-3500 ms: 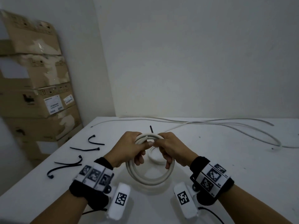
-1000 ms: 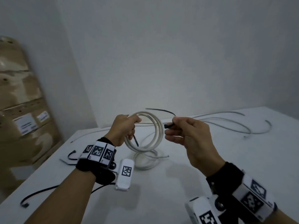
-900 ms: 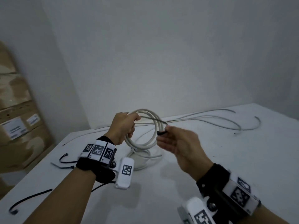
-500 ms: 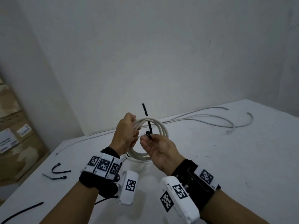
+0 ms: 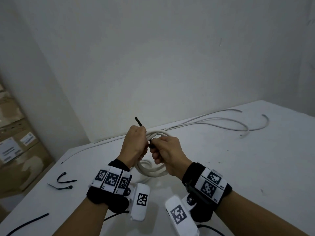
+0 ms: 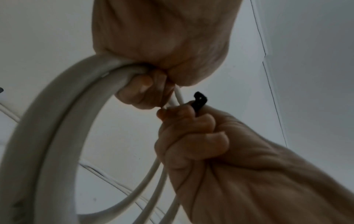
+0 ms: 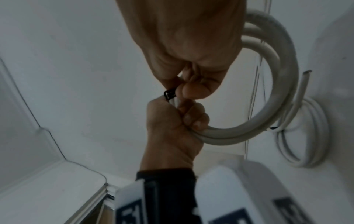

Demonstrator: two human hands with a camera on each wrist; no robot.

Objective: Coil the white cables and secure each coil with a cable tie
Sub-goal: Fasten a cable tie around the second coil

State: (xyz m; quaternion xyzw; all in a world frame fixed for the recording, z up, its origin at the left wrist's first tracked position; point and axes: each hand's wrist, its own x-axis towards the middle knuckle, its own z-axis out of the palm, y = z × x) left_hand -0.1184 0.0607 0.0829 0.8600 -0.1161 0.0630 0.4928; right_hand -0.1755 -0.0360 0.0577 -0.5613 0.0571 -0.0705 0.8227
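Note:
My left hand [image 5: 140, 142] holds a white cable coil [image 5: 153, 173] upright above the table, fist closed round its top strands [image 6: 80, 84]. A black cable tie is wrapped at that spot. Its tail [image 5: 139, 122] sticks up past my left knuckles. My right hand [image 5: 156, 147] pinches the tie's head [image 5: 151, 145] just under the strands, touching the left fingers. The head [image 6: 200, 101] shows between thumb and forefinger in the left wrist view, and also in the right wrist view [image 7: 169, 94]. The tie's middle is hidden by the fingers.
A second, smaller white coil [image 7: 306, 136] lies on the white table [image 5: 238, 167] under the held one. Loose white cables [image 5: 213, 120] trail along the far edge by the wall. Spare black ties [image 5: 65, 181] lie at the left, with cardboard boxes [image 5: 18, 150] beyond.
My right hand turned palm down and closed in against the left hand, carrying the tie's head under the strands. The tail now leans left above the left fist.

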